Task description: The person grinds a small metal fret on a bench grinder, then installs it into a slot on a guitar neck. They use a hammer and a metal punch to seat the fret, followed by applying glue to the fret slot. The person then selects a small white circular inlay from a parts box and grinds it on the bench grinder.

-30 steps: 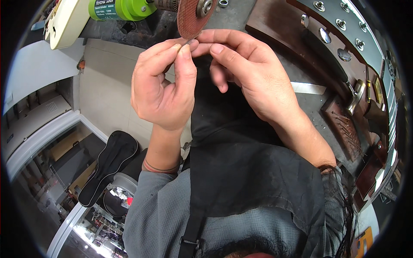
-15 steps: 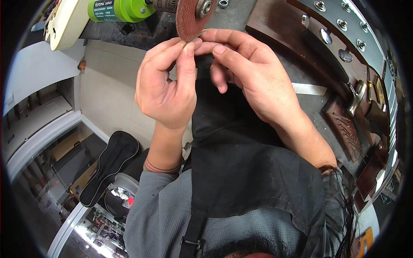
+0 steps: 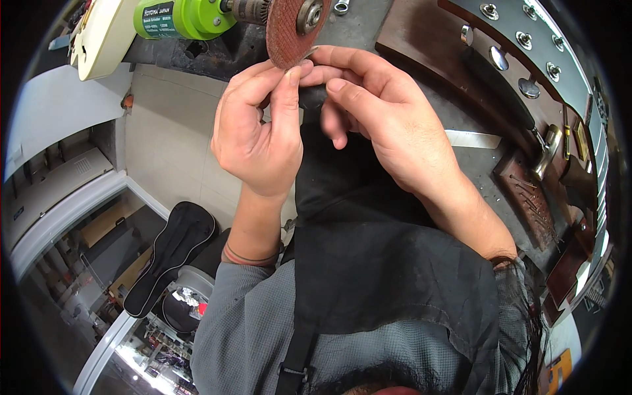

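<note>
A reddish-brown abrasive disc (image 3: 284, 39) is mounted on the shaft of a green bench grinder (image 3: 191, 18). Just under its lower edge, my left hand (image 3: 260, 131) pinches with thumb and forefinger something tiny, mostly hidden by the fingertips. My right hand (image 3: 401, 115) comes in from the other side, its forefinger stretched toward the disc's rim and its thumb bent over the curled fingers. A thin, metallic-looking sliver (image 3: 313, 51) shows between the disc and the right fingertip; its kind is unclear. The fingertips of both hands meet close to the disc.
On the right, a dark wooden board (image 3: 421, 33) lies on the grey bench. Beyond it are a hammer (image 3: 548, 151), a wooden block with thin bits (image 3: 526, 197) and metal tuner-like parts (image 3: 523, 39). A cream guitar body (image 3: 102, 39) stands far left, above a black instrument bag (image 3: 171, 257).
Both hands keep their hold beside the disc. The left thumb and fingers have shifted slightly to the right along its lower edge; the whole view has moved a little.
</note>
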A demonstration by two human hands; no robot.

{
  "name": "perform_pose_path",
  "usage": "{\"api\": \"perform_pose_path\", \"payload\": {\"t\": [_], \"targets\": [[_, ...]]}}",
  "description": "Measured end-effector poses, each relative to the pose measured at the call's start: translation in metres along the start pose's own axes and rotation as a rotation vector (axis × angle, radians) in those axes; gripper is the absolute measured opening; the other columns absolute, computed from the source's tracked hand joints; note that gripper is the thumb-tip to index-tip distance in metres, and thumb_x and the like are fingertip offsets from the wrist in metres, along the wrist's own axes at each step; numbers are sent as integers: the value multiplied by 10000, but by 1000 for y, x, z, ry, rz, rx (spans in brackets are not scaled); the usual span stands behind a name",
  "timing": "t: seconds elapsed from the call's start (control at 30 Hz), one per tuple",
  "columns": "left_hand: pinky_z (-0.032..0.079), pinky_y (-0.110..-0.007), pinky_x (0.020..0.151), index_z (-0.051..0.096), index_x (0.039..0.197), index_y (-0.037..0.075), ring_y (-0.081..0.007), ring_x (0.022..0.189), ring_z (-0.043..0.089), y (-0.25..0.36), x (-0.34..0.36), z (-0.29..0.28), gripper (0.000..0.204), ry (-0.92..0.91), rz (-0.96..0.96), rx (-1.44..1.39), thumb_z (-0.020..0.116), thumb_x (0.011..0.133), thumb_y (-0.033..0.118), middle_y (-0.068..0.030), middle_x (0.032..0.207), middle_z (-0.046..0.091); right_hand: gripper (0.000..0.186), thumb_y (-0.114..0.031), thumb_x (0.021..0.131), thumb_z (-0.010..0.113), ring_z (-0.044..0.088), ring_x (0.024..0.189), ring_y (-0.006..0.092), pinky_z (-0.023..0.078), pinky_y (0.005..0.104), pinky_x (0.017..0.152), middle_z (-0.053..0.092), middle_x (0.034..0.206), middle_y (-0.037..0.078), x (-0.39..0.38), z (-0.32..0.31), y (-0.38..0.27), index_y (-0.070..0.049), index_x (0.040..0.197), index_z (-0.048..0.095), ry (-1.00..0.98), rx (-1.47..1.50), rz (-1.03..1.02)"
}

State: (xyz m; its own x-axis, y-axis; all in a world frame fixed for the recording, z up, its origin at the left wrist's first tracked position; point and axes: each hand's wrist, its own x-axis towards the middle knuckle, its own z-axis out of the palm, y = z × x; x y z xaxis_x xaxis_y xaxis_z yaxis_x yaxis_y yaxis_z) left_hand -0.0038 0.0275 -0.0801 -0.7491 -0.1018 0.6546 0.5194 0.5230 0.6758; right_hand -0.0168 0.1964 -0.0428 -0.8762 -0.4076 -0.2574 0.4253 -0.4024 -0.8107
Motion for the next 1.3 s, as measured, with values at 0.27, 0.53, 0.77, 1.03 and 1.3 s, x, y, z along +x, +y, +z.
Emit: {"api": "perform_pose_path", "payload": {"t": [0.27,0.53,0.77,1.03,1.3], "targets": [[633,-332,770,689,1030,-67,-260,868,780,-8,1,9,159,108,-12,-40,781,918,-134,-189,998,769,423,-45,1104,502,641,830,108,578,272,731,725,1272,117,0,-1,1,130,1488,510,4,1,-9],[624,-325,760,722,1059,-55,-222,870,771,0,-4,2,175,132,-15,-136,770,919,-149,-197,1036,794,425,-116,1126,560,644,825,108,568,270,699,735,1262,116,-1,-3,4,88,1497,521,-9,-21,7],[670,-405,896,612,1139,-82,-308,980,777,24,-23,-41,140,-124,-106,-390,615,1017,-152,-282,1159,715,215,-184,1135,612,643,742,91,553,269,670,744,1062,108,-25,2,12,27,1168,590,-22,-103,-14],[583,-344,854,703,1183,-25,-181,929,726,-24,4,-75,262,219,-284,96,786,998,141,-88,1019,747,219,-283,1130,648,635,814,88,532,268,733,707,1006,31,-77,-28,43,-71,1115,593,-157,-193,62],[543,-406,728,736,1023,-17,-280,759,656,-39,61,-71,213,50,-76,567,800,967,178,-128,909,695,212,-262,1121,619,639,864,130,520,303,816,704,1006,63,-113,-107,89,-53,1087,629,-16,-514,189]]}}
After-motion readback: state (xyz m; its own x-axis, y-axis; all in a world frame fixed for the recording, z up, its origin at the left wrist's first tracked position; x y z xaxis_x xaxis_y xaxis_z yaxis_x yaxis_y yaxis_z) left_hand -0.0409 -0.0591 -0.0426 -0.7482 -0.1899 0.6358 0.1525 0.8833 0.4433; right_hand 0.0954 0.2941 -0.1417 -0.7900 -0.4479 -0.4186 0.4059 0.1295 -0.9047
